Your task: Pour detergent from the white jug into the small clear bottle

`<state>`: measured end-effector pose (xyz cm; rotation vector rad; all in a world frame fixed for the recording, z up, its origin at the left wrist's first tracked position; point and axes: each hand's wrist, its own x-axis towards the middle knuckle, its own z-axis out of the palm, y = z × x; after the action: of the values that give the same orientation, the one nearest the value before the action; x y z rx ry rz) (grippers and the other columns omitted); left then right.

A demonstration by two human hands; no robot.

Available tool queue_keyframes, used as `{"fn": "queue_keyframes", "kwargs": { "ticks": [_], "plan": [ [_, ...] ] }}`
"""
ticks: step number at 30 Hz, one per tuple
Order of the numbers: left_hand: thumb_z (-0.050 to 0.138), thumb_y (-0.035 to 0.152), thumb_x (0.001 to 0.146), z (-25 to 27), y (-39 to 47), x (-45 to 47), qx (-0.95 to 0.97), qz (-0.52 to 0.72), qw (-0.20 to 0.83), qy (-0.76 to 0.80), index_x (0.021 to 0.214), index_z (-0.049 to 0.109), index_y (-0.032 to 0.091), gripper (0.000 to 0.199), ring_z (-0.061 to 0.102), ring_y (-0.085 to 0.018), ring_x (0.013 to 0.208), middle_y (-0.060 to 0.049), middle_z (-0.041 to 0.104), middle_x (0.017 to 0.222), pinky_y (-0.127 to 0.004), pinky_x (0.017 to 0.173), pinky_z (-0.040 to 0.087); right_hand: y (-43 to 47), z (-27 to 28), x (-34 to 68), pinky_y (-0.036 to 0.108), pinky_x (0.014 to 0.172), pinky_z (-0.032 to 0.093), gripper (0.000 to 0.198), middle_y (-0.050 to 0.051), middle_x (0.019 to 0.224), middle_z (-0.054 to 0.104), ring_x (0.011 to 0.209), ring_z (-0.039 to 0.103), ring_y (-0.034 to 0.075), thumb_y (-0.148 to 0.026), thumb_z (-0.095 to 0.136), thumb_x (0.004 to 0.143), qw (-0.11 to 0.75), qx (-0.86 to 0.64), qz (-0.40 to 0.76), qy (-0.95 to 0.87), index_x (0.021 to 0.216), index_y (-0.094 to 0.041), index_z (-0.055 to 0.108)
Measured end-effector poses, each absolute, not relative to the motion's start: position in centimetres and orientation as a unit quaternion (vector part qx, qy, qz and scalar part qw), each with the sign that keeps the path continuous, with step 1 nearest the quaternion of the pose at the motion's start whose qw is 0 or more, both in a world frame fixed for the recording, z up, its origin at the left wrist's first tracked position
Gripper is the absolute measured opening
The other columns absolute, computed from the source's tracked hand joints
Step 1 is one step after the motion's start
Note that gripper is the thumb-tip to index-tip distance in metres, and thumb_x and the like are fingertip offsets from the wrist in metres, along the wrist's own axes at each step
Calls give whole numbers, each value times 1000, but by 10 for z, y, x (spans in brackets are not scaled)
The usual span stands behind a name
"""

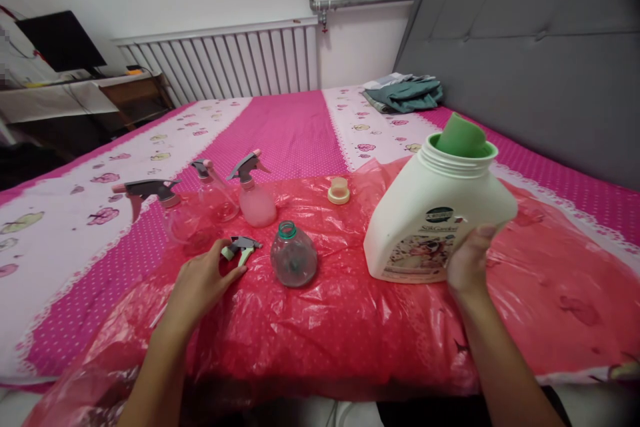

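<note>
My right hand (470, 260) grips the lower right side of a big white detergent bottle (400, 233), which tilts a little. Its cap is off, and a green spout (463, 137) shows in the mouth. My left hand (205, 280) has thumb and fingers around a grey and pale green spray trigger head (243, 247), low over the red plastic sheet (330, 327). Between my hands stands a round clear bottle (294, 259) with a green neck and no top; I cannot tell whether it holds liquid.
Behind my left hand are a pink spray bottle (257, 205), a clear one (217, 197) and another pinkish one (185, 223). A cream cap (339, 191) lies further back on the sheet. Folded clothes (407, 93) lie near the grey headboard (525, 47).
</note>
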<state>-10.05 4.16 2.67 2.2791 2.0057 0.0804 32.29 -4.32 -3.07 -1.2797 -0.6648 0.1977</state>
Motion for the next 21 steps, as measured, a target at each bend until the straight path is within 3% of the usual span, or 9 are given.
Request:
{"fn": "queue_keyframes", "kwargs": {
  "ticks": [9, 15, 21],
  "plan": [
    [74, 44, 103, 30, 39, -95, 752, 30, -23, 658, 145, 63, 20, 50, 73, -29, 120, -11, 74, 133, -57, 109, 60, -45, -29, 322, 54, 146, 16, 112, 17, 147, 60, 152, 50, 25, -103, 26, 85, 747, -592, 81, -291, 146, -13, 55],
    [74, 50, 103, 27, 38, -99, 747, 28, -62, 661, 144, 64, 20, 51, 69, -32, 130, -12, 72, 138, -64, 119, 51, -43, -25, 319, 59, 142, 25, 120, 20, 144, 61, 147, 54, 29, -104, 25, 83, 753, -582, 87, -294, 152, -10, 52],
    [75, 49, 102, 25, 38, -99, 746, 32, -85, 660, 142, 65, 20, 51, 66, -34, 134, -13, 68, 145, -63, 118, 51, -45, -27, 319, 57, 144, 22, 120, 18, 147, 59, 150, 52, 27, -104, 32, 82, 755, -582, 82, -292, 159, -13, 46]
  ]
}}
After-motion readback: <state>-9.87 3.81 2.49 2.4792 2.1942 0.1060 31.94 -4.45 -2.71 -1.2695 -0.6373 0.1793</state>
